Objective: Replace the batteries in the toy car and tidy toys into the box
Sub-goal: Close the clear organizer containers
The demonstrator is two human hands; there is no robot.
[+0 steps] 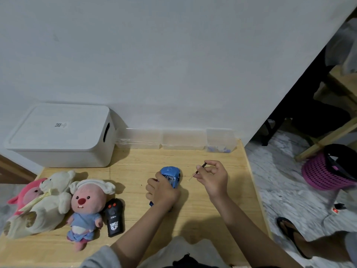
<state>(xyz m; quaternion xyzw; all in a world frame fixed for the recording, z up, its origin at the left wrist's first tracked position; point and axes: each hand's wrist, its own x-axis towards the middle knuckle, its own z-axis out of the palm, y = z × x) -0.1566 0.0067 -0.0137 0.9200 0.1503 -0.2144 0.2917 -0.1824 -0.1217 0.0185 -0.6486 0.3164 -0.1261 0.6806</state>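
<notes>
A blue toy car lies on the wooden table, and my left hand grips its near end from above. To its right, my right hand pinches a thin screwdriver, its tip pointing down toward the car without touching it. A closed white storage box stands at the back left. Three plush toys lie at the left: a pink one, a cream bear and a pink-faced beaver in blue. A black remote control lies beside the beaver.
Three clear plastic containers line the wall behind the car; the right one holds small blue bits. The table's right edge drops to a marbled floor with a purple basket and a sandalled foot.
</notes>
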